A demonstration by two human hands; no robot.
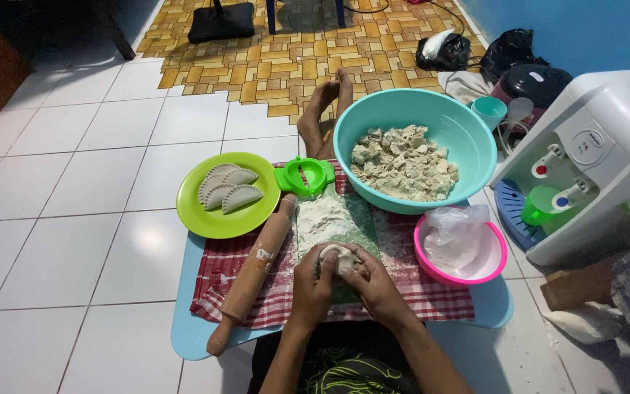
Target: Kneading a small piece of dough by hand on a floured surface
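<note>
Cupping dough lump point(338, 259), mostly hidden by hands point(344, 281)

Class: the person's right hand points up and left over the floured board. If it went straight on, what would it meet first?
Likely the dough ball that the right hand already cups, then the left hand.

Left hand point(313, 281), right hand point(373, 283) cup dough lump point(338, 257) over floured cloth point(402, 241).
</note>
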